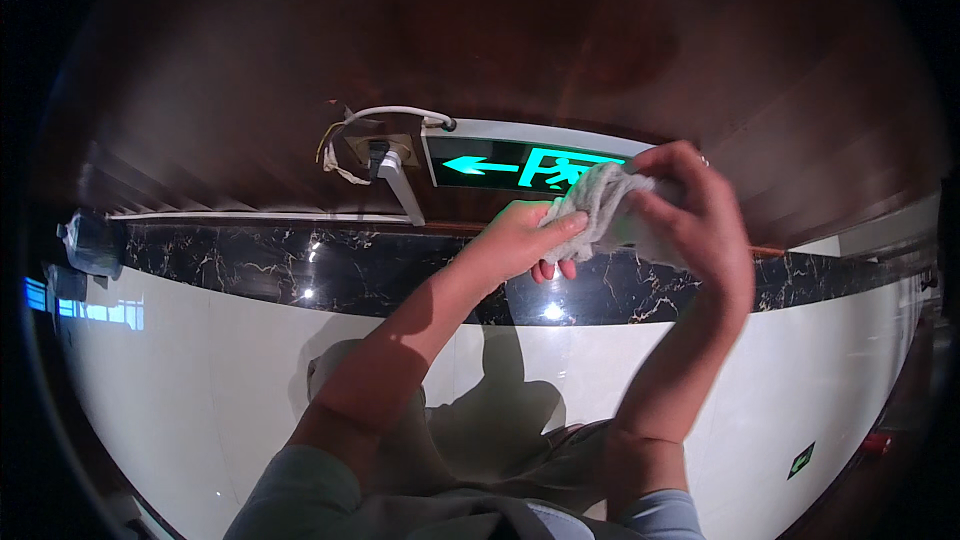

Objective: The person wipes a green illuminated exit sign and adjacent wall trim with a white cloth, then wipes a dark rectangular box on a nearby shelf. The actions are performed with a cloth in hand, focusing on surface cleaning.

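A crumpled grey-white cloth (592,210) is bunched between my two hands, in front of a lit green exit sign (487,165) on the dark wood-panelled wall. My left hand (532,236) grips the cloth's lower left side, thumb on top and fingertips showing beneath. On the other side, my right hand (697,214) pinches the cloth's upper right part between thumb and fingers; a piece hangs below it. The cloth and my right hand cover the sign's right part. The sign shows a white frame, an arrow pointing left and a running figure.
Left of the sign, a wall socket (405,146) holds a black plug (377,159); a white cable (397,111) and loose wires run beside it. White trunking (405,195) drops to the wall's foot. Black marble (247,266) borders the pale floor (225,375). A wrapped object (91,244) stands far left.
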